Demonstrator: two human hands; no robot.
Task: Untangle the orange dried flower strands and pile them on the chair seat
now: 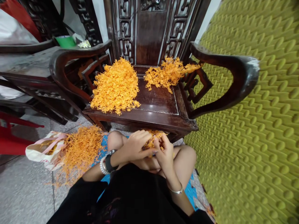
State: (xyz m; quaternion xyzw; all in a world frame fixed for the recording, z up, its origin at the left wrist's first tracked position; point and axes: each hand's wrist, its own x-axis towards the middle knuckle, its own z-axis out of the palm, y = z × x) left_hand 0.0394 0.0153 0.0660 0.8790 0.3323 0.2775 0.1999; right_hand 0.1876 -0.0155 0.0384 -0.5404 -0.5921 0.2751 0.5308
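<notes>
My left hand [135, 144] and my right hand [164, 149] meet over my crossed legs, both closed on a small cluster of orange plastic pieces [151, 140]. A black watch and a bead bracelet are on my left wrist, a thin bangle on my right. In front of me stands a dark carved wooden chair [156, 105]. A large heap of orange pieces [116, 86] lies on the left of its seat. A smaller, looser heap [167, 73] lies at the back right.
A white cloth bag [43, 149] spilling thin orange strips [80, 152] lies on the tiled floor at my left. A green textured wall [252, 140] fills the right side. More dark furniture [28, 65] and a red stool [9, 137] stand at the left.
</notes>
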